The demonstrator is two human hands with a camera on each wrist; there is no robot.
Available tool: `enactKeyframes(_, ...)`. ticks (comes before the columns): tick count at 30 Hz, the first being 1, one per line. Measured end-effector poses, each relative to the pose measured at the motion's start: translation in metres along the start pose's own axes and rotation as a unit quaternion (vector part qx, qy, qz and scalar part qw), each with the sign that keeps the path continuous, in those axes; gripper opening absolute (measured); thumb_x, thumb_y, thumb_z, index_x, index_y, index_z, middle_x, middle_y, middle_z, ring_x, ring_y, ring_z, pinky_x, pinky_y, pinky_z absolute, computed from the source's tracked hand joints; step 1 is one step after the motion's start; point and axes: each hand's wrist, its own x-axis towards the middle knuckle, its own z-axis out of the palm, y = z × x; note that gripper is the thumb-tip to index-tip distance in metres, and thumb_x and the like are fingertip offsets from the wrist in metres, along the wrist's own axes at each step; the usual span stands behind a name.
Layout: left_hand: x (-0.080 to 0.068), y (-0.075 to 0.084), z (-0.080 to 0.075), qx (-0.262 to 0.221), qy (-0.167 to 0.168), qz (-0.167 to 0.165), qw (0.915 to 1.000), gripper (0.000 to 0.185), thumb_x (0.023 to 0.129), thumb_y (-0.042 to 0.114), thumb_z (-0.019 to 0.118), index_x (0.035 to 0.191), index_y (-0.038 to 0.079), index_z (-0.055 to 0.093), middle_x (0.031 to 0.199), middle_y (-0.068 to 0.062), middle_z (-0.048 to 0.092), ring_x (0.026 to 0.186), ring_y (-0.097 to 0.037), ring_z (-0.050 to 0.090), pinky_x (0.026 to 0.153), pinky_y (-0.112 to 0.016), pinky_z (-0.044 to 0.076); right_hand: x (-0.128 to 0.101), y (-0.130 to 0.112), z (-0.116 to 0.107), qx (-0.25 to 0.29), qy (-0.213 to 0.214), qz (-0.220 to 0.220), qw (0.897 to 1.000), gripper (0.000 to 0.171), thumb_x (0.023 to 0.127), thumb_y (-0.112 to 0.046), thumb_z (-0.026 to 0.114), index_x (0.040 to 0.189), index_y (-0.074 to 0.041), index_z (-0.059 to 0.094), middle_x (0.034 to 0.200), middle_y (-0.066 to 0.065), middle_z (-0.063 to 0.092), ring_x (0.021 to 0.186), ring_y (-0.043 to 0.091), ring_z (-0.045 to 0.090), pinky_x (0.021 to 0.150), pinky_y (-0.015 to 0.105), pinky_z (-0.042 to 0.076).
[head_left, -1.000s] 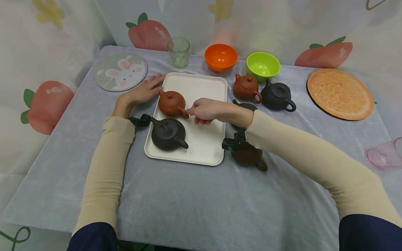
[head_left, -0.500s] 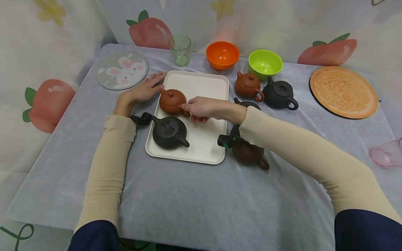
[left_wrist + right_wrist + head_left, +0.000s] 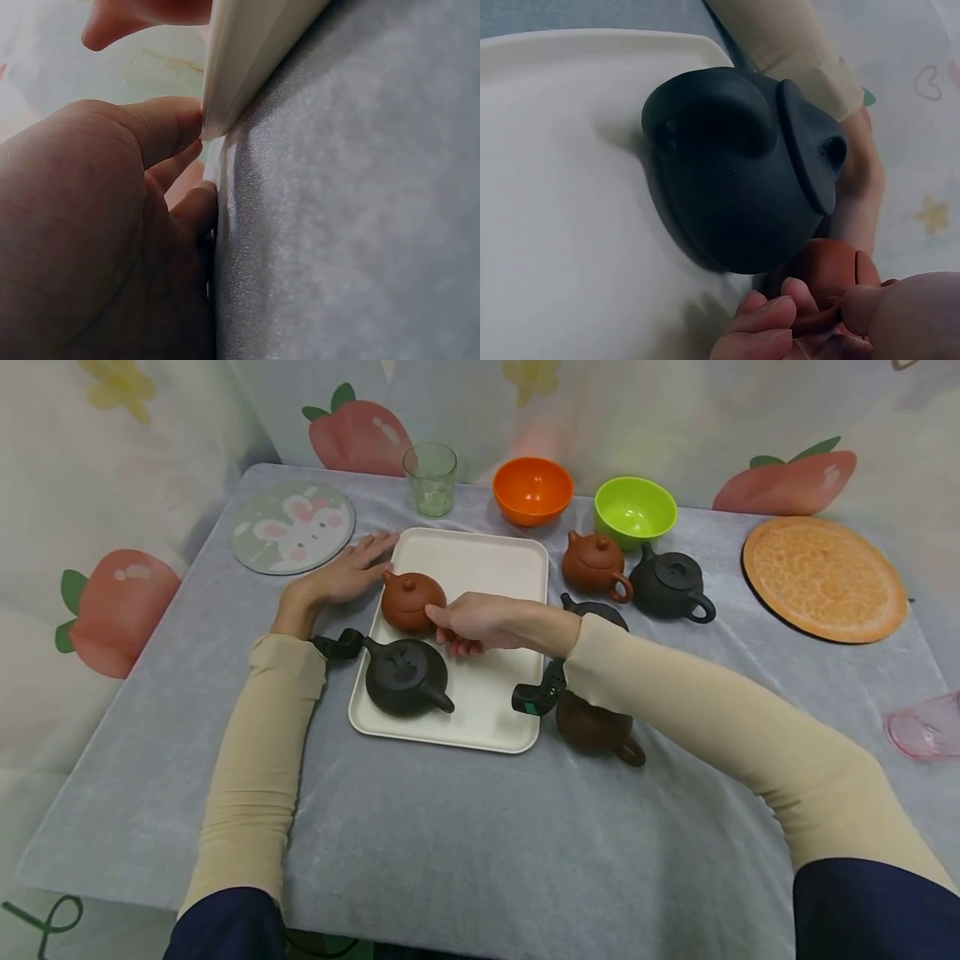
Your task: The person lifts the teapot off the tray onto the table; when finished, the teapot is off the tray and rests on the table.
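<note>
On the cream tray (image 3: 487, 714) stand a reddish-brown clay teapot (image 3: 408, 602) and, nearer to me, a black teapot (image 3: 405, 681). My right hand (image 3: 483, 620) pinches the clay teapot's handle (image 3: 817, 321) between thumb and fingers. Spouts on both pots point left; the black one, large in the right wrist view, is untouched. Along the tray's upper left edge lies my left hand (image 3: 337, 581), its fingers extended. In the left wrist view its thumb (image 3: 176, 124) touches the tray rim, close to the clay teapot's spout (image 3: 142, 16).
Right of the tray sit another clay teapot (image 3: 592, 564), a black teapot (image 3: 667, 583), a partly hidden dark pot (image 3: 600, 610) and a dark brown one (image 3: 596, 727) under my forearm. Behind are a green glass (image 3: 431, 485), orange bowl (image 3: 531, 493) and lime bowl (image 3: 634, 514).
My right hand has moved left to the clay teapot's handle and now pinches it. The teapots and my left hand keep their places.
</note>
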Motion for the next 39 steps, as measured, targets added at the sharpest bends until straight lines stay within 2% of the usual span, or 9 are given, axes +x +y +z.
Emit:
enactKeyframes(9,0.000,0.000,0.002,0.005,0.003,0.000,1.0000,0.061,0.106,0.043,0.028,0.159,0.026,0.001,0.165,-0.003,-0.008,0.150,-0.020,-0.017,0.121,-0.042,-0.013,0.003,0.000,-0.002,0.012,0.003,0.006,1.000,0.042,0.107,-0.034,0.036,0.081,-0.004,0.049,0.077,0.006,0.046,0.065,0.015,0.040,0.057,0.024,0.030)
enactKeyframes(15,0.002,0.000,0.002,0.007,0.003,-0.003,1.0000,0.061,0.106,0.041,0.029,0.159,0.025,0.001,0.165,-0.004,-0.008,0.150,-0.021,-0.017,0.121,-0.042,-0.013,0.002,0.001,-0.002,0.023,0.021,0.007,1.000,0.041,0.107,-0.032,0.038,0.078,-0.005,0.047,0.075,0.007,0.045,0.064,0.016,0.040,0.057,0.025,0.030)
enactKeyframes(29,0.001,-0.001,0.002,0.007,0.004,0.000,1.0000,0.061,0.106,0.040,0.027,0.159,0.023,0.001,0.165,-0.006,-0.008,0.150,-0.021,-0.017,0.121,-0.041,-0.013,-0.002,0.008,-0.008,0.005,0.046,-0.005,0.999,0.042,0.106,-0.033,0.038,0.077,-0.004,0.046,0.075,0.007,0.044,0.065,0.015,0.040,0.056,0.023,0.029)
enactKeyframes(39,0.001,-0.001,0.002,0.008,0.007,0.000,0.9999,0.060,0.107,0.040,0.027,0.159,0.023,0.001,0.165,-0.005,-0.008,0.150,-0.021,-0.017,0.121,-0.041,-0.013,-0.011,0.019,-0.015,-0.002,0.044,-0.014,0.999,0.041,0.107,-0.031,0.037,0.078,-0.004,0.046,0.074,0.007,0.045,0.063,0.015,0.039,0.056,0.023,0.028)
